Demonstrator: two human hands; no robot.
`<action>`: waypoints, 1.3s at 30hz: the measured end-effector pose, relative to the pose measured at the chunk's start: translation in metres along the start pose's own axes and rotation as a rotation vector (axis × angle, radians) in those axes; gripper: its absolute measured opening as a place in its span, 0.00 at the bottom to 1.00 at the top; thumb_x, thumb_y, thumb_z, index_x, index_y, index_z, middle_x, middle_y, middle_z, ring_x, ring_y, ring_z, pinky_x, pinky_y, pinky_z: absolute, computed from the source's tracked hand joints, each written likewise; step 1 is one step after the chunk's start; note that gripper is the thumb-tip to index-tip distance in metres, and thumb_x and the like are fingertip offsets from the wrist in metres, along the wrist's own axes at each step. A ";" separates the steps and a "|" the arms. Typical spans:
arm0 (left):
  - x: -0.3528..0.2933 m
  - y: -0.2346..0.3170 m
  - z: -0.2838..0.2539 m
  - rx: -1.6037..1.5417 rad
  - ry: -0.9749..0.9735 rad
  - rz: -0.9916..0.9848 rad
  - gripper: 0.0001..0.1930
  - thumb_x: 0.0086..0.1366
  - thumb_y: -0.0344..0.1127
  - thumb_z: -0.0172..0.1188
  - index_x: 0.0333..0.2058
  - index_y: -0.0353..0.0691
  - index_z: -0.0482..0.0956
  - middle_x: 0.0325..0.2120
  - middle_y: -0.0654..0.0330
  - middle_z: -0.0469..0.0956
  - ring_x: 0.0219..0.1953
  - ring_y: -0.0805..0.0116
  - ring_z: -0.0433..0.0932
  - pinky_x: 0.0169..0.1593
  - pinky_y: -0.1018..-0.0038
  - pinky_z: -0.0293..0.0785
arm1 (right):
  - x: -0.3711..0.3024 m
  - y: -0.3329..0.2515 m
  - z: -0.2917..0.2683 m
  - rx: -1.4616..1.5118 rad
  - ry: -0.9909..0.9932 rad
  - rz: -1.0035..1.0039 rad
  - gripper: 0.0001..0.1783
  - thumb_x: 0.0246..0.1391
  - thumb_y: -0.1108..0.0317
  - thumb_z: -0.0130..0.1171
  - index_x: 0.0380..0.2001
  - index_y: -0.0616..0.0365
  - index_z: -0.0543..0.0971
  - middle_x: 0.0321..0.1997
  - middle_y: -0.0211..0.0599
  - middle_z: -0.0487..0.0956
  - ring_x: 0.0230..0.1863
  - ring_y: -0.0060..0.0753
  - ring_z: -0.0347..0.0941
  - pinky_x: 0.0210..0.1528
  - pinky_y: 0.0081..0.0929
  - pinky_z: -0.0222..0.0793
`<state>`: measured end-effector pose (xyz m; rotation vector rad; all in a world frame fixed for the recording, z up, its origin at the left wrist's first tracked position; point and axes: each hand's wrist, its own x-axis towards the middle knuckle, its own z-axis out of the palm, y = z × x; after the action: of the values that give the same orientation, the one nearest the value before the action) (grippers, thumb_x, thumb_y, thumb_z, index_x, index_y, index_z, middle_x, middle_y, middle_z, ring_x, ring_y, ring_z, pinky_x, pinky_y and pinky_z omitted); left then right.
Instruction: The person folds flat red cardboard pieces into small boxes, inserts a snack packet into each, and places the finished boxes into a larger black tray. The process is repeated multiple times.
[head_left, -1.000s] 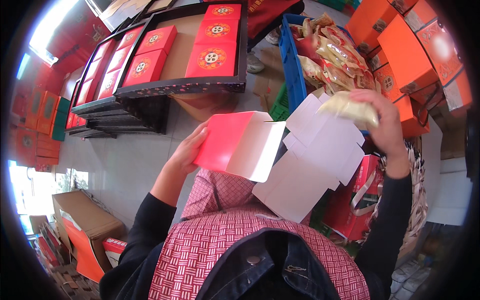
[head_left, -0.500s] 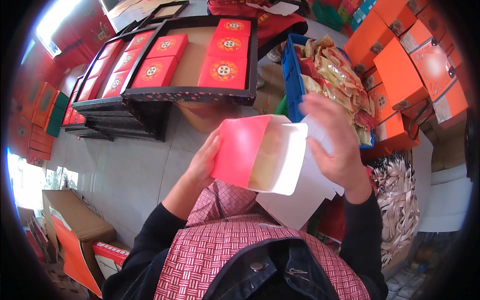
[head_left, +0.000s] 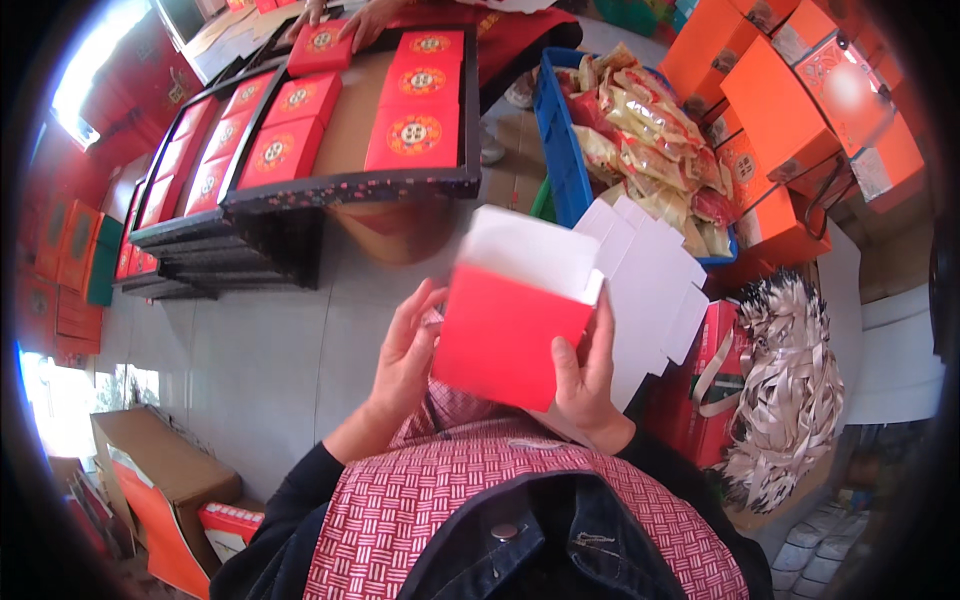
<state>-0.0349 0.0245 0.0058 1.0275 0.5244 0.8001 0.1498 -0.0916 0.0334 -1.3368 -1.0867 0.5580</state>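
Note:
A red paperboard box (head_left: 512, 345) is held in front of my apron, its white end flap (head_left: 530, 250) standing up at the far end. My right hand (head_left: 590, 390) grips its right edge, thumb across the red face and fingers behind. Beside the left edge is my left hand (head_left: 403, 350), fingers apart and slightly bent, fingertips close to the cardboard; whether they touch it I cannot tell. Unfolded white box blanks (head_left: 645, 300) lie to the right, partly behind the right hand.
At the far left, black trays (head_left: 350, 198) hold red boxes; a co-worker's hand (head_left: 370, 22) is on one box. A blue crate (head_left: 562, 150) contains shiny packets. Orange boxes (head_left: 775, 100) are stacked far right, with a ribbon bundle (head_left: 785, 400) nearer. A cardboard carton (head_left: 165, 450) stands lower left.
The red box has turned, its flap end now facing away from me. My right hand has come down onto its right edge; the left has loosened. A co-worker's hands have appeared at the tray.

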 end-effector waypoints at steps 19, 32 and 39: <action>0.017 -0.005 -0.009 0.614 -0.156 0.119 0.19 0.74 0.38 0.39 0.44 0.30 0.77 0.41 0.53 0.73 0.45 0.62 0.73 0.52 0.72 0.66 | 0.029 0.033 -0.032 0.253 -0.330 0.336 0.05 0.59 0.72 0.56 0.34 0.63 0.75 0.49 0.44 0.77 0.50 0.31 0.73 0.54 0.29 0.68; 0.005 -0.015 0.002 0.361 -0.088 0.240 0.16 0.64 0.31 0.59 0.45 0.35 0.64 0.46 0.50 0.69 0.48 0.62 0.71 0.53 0.70 0.68 | 0.117 -0.005 -0.009 0.139 -0.973 0.564 0.17 0.59 0.66 0.59 0.51 0.58 0.79 0.44 0.34 0.80 0.46 0.23 0.74 0.51 0.21 0.68; 0.005 -0.010 -0.003 0.499 -0.139 0.175 0.23 0.57 0.36 0.69 0.44 0.35 0.66 0.50 0.50 0.69 0.50 0.61 0.71 0.54 0.69 0.69 | 0.096 0.005 -0.001 0.079 -0.879 0.483 0.17 0.53 0.70 0.63 0.48 0.58 0.80 0.47 0.36 0.79 0.49 0.27 0.74 0.52 0.22 0.68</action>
<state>-0.0312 0.0274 -0.0045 1.5959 0.5323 0.7602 0.1939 -0.0097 0.0577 -1.3023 -1.4018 1.6336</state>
